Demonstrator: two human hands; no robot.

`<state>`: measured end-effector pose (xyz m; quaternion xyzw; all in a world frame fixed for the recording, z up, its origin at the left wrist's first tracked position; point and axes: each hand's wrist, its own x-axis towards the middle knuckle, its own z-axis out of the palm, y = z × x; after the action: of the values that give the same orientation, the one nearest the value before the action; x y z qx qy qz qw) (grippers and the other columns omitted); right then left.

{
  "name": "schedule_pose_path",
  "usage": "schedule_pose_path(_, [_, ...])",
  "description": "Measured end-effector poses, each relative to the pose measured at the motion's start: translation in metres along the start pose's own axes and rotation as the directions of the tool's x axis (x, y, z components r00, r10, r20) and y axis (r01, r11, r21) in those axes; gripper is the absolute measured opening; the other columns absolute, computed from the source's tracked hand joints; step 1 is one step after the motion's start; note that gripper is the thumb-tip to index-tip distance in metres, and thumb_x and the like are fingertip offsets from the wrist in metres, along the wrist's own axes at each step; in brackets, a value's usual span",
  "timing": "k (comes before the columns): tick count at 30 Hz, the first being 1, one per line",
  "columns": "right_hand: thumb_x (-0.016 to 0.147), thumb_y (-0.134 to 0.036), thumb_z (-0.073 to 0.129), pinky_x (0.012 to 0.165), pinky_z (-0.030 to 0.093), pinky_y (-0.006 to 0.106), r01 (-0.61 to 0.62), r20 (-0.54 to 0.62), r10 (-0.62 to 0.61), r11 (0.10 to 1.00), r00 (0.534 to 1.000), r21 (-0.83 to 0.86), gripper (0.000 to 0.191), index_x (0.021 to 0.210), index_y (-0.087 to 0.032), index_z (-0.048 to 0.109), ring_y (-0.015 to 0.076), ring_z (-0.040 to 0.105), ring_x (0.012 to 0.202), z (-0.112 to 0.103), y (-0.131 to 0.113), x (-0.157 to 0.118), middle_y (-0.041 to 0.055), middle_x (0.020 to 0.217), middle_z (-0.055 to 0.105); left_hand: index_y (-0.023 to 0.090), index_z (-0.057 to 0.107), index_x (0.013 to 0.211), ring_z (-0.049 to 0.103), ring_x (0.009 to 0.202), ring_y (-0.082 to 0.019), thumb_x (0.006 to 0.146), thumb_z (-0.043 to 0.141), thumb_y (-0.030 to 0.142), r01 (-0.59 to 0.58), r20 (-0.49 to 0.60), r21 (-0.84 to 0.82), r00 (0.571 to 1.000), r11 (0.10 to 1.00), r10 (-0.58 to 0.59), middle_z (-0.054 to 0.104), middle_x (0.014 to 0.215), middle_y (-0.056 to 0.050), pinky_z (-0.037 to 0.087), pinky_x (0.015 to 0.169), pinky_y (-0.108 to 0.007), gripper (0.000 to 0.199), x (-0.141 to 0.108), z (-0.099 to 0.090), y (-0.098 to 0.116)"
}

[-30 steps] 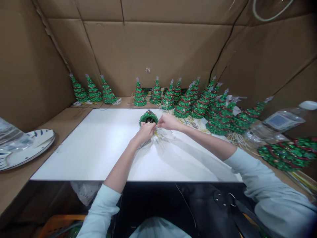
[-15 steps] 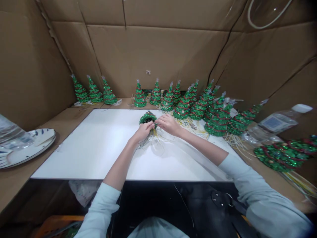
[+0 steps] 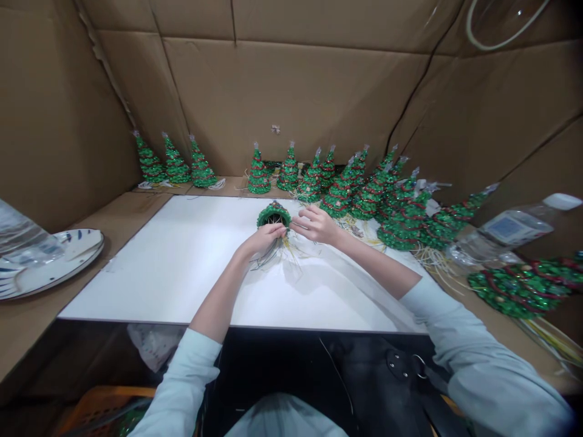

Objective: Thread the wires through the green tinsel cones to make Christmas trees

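Observation:
A miniature green Christmas tree point(image 3: 274, 210) lies on the white board with its dark hollow base facing me. Loose yellow, white and dark wires point(image 3: 286, 247) trail from that base onto the board. My left hand point(image 3: 266, 237) is closed at the lower rim of the base, thumb and fingers pinched together; whether the wires are also in its grip is hard to see. Just right of the rim, my right hand point(image 3: 316, 224) has its fingers loosely apart, with nothing visible in them. The tree's tip points away from me and is hidden.
Several finished-looking trees point(image 3: 337, 194) stand along the back and right of the white board point(image 3: 182, 267). A water bottle point(image 3: 514, 227) and another tree point(image 3: 519, 285) lie at right. A plate point(image 3: 77, 258) with a clear bottle point(image 3: 27, 237) is at left. Cardboard walls point(image 3: 296, 79) enclose the table.
My right hand has come away from the pinch beside my left hand, and its fingers have loosened. My left hand stays at the rim. The camera view has shifted slightly.

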<state>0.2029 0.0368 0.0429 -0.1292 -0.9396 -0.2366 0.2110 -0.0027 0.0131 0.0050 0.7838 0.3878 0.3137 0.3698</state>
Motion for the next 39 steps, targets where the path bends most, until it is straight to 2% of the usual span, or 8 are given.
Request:
schedule_pose_path(5, [0.092, -0.02, 0.03, 0.064, 0.033, 0.031, 0.007, 0.053, -0.011, 0.998, 0.999, 0.06, 0.031, 0.086, -0.018, 0.06, 0.015, 0.048, 0.073, -0.004, -0.008, 0.003, 0.0072, 0.08, 0.06, 0.017, 0.046, 0.068, 0.038, 0.066, -0.012, 0.084, 0.036, 0.041, 0.005, -0.019, 0.04, 1.0, 0.999, -0.004, 0.042, 0.064, 0.002, 0.034, 0.065, -0.024, 0.03, 0.0, 0.0, 0.001])
schedule_pose_path(9, [0.087, -0.022, 0.04, 0.065, 0.035, 0.029, -0.295, 0.061, 0.289, 0.927, 0.955, 0.23, 0.026, 0.076, -0.015, 0.062, 0.0151, 0.05, 0.071, 0.001, -0.019, 0.008, 0.0076, 0.074, 0.06, 0.017, 0.047, 0.068, 0.04, 0.067, -0.012, 0.084, 0.035, 0.038, 0.006, -0.031, 0.121, 1.0, 0.993, -0.002, 0.044, 0.064, 0.002, 0.035, 0.067, -0.025, 0.029, -0.001, 0.001, 0.004])
schedule_pose_path(11, [0.08, -0.023, 0.051, 0.062, 0.036, 0.027, -0.536, 0.177, 0.512, 0.739, 0.84, 0.408, 0.018, 0.07, -0.014, 0.063, 0.0141, 0.051, 0.066, 0.005, -0.021, 0.011, 0.0054, 0.068, 0.061, 0.017, 0.048, 0.068, 0.041, 0.065, -0.012, 0.085, 0.034, 0.035, 0.011, -0.047, 0.196, 0.999, 0.981, -0.002, 0.044, 0.062, 0.003, 0.034, 0.068, -0.025, 0.028, -0.002, 0.003, 0.006])
schedule_pose_path(15, [0.069, -0.026, 0.061, 0.05, 0.035, 0.025, -0.766, 0.545, 0.665, 0.063, 0.511, 0.64, 0.016, 0.063, -0.012, 0.064, 0.0112, 0.049, 0.051, 0.009, -0.02, 0.016, 0.0019, 0.054, 0.058, 0.017, 0.048, 0.069, 0.041, 0.062, -0.012, 0.087, 0.032, 0.035, -0.01, -0.086, 0.249, 0.996, 0.968, 0.033, 0.044, 0.061, 0.003, 0.033, 0.069, -0.025, 0.03, -0.004, 0.005, 0.009])
schedule_pose_path(18, [0.069, -0.033, 0.061, 0.047, 0.035, 0.024, -0.728, 0.627, 0.627, -0.136, 0.461, 0.672, 0.023, 0.061, -0.012, 0.061, 0.0109, 0.049, 0.05, 0.009, -0.022, 0.015, 0.0025, 0.053, 0.057, 0.017, 0.048, 0.069, 0.041, 0.064, -0.012, 0.087, 0.031, 0.036, -0.008, -0.091, 0.223, 0.995, 0.975, 0.028, 0.045, 0.062, 0.003, 0.033, 0.068, -0.025, 0.031, -0.005, 0.005, 0.01])
schedule_pose_path(22, [0.072, -0.043, 0.059, 0.059, 0.041, 0.027, -0.663, 0.299, 0.689, 0.347, 0.66, 0.664, 0.03, 0.075, -0.013, 0.06, 0.0132, 0.053, 0.062, 0.008, -0.025, 0.007, 0.0047, 0.07, 0.062, 0.017, 0.046, 0.069, 0.041, 0.065, -0.012, 0.086, 0.033, 0.038, 0.017, -0.109, 0.161, 0.994, 0.987, 0.001, 0.044, 0.063, 0.003, 0.033, 0.066, -0.024, 0.031, -0.005, 0.006, 0.009])
schedule_pose_path(26, [0.08, -0.037, 0.054, 0.074, 0.041, 0.031, -0.372, -0.043, 0.425, 0.832, 0.904, 0.411, 0.03, 0.101, -0.016, 0.055, 0.018, 0.054, 0.084, 0.01, -0.022, 0.0, 0.0097, 0.097, 0.061, 0.017, 0.043, 0.067, 0.04, 0.066, -0.012, 0.085, 0.034, 0.041, 0.01, -0.121, 0.078, 0.993, 0.997, 0.0, 0.042, 0.064, 0.003, 0.033, 0.064, -0.024, 0.031, -0.004, 0.005, 0.005])
schedule_pose_path(39, [0.094, -0.022, 0.027, 0.065, 0.037, 0.03, -0.08, 0.055, 0.076, 0.995, 0.996, 0.062, 0.037, 0.085, -0.016, 0.062, 0.0161, 0.052, 0.079, -0.002, -0.02, 0.004, 0.0089, 0.083, 0.062, 0.018, 0.038, 0.065, 0.037, 0.064, -0.012, 0.084, 0.035, 0.041, 0.038, -0.071, 0.087, 0.997, 0.996, -0.032, 0.041, 0.063, 0.003, 0.029, 0.063, -0.025, 0.03, -0.003, 0.008, 0.002])
